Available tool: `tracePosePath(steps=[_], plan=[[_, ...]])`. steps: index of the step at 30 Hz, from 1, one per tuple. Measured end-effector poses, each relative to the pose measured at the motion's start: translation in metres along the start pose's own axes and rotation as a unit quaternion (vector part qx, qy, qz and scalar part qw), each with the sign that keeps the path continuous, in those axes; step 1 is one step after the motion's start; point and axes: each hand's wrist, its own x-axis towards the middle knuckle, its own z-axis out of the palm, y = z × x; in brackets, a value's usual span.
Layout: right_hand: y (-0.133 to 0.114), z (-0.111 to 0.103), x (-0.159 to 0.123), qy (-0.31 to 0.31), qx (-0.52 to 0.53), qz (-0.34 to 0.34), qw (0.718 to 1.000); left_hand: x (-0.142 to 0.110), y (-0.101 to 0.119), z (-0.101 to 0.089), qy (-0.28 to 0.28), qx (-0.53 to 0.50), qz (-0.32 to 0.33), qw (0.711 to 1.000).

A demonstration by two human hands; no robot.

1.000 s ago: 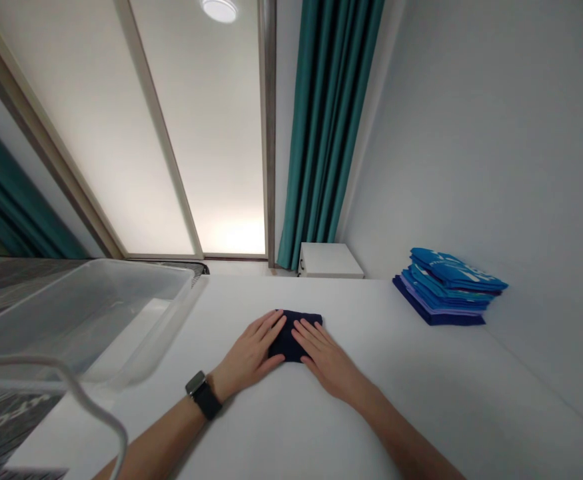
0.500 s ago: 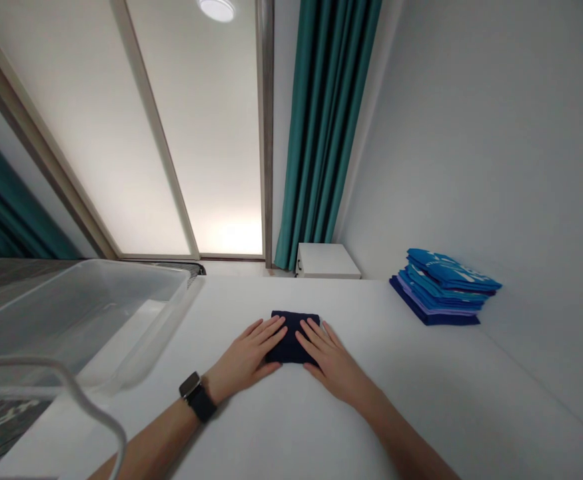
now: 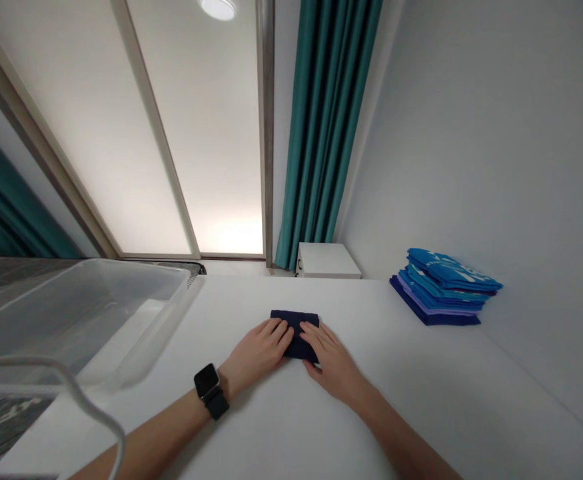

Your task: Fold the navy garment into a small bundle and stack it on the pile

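Note:
A small folded navy cloth (image 3: 298, 347) lies on the white table (image 3: 281, 427), directly in front of me. My left hand (image 3: 265, 347) is over its left side, fingers bent together on top and the thumb tucked out of sight at the near left corner; it appears to grip the cloth there. On the right side, my right hand (image 3: 332, 360) rests with its fingers stretched over the top and its thumb apart by the near right corner. A black watch (image 3: 207, 381) is on my left wrist.
A stack of folded blue and purple clothes (image 3: 444, 290) stands at the right by the wall. At the left is a clear plastic bin (image 3: 171, 313), with a pale cable (image 3: 88, 405) crossing in front. A white cabinet (image 3: 328, 259) stands beyond the table's far edge.
My left hand's fingers have bent closer together and its thumb has slid out of view at the cloth's corner. The right hand's fingers have shifted slightly; the cloth has barely moved.

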Motion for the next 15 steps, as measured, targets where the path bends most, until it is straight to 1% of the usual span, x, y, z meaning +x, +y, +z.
tracePosePath(steps=[5, 8, 11, 13, 15], plan=[[0.011, -0.002, 0.000, 0.007, 0.027, 0.020, 0.999, 0.014, 0.009, -0.002, -0.008, -0.002, -0.028, 1.000], [0.018, -0.003, 0.002, 0.011, 0.037, 0.022, 0.999, 0.014, 0.003, -0.003, -0.009, -0.023, -0.044, 0.999], [0.019, -0.007, 0.005, 0.033, 0.044, -0.013, 0.998, 0.009, -0.011, -0.011, -0.011, -0.054, -0.021, 0.998], [0.012, -0.008, 0.008, 0.056, 0.045, -0.049, 0.996, 0.003, -0.019, -0.018, -0.007, -0.072, 0.008, 0.997], [-0.001, -0.009, 0.011, 0.067, 0.031, -0.062, 0.995, -0.003, -0.024, -0.022, -0.002, -0.082, 0.031, 0.996]])
